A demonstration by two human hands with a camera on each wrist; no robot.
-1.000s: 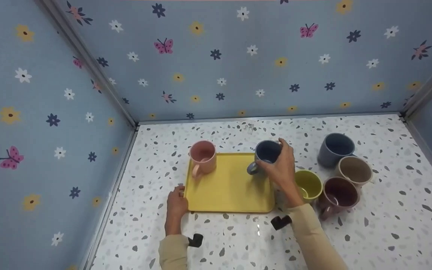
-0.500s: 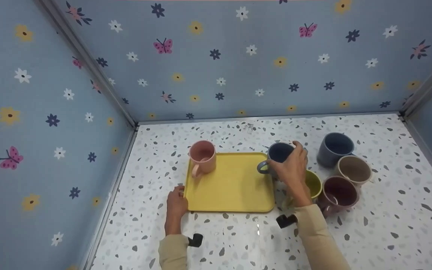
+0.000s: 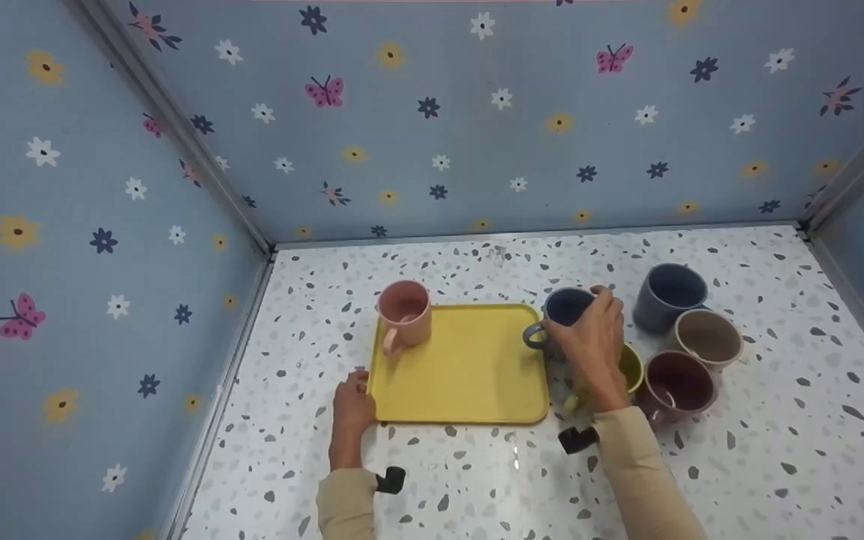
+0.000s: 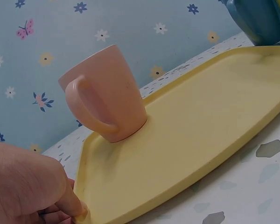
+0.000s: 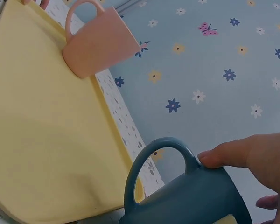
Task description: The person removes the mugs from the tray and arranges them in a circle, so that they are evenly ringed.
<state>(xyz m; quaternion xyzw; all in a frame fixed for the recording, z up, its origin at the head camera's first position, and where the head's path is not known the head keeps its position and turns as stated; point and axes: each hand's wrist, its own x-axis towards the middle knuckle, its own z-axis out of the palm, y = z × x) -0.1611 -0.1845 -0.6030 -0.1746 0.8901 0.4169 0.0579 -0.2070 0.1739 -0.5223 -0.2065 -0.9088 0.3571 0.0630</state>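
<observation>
A: What is the biggest thing there?

B: The blue wall (image 3: 477,135), with flowers and butterflies all over it. Then comes the white table (image 3: 439,487), covered in gray specks.

A: What's on the table?

B: A yellow tray (image 3: 469,367), lying flat. A pink cup (image 3: 408,315) stands upright in its far left corner, with the handle pointing back toward the person.

A: And the other cups?

B: They're all on the right. The gripped blue cup (image 5: 186,200) is at the tray's right edge, with its handle toward the tray. I can't tell if its bottom touches the table. Near it is a green cup (image 3: 632,369), partly hidden. Past that, close together, are another blue cup (image 3: 657,307), a cream cup (image 3: 708,337) and a purple cup (image 3: 678,384).

A: What are the hands doing?

B: The right hand (image 3: 595,334) holds that first blue cup by the top, thumb beside the handle and fingers across on the other side. The left hand (image 3: 354,406) pinches the tray's near left corner, with the thumb on the rim.
</observation>
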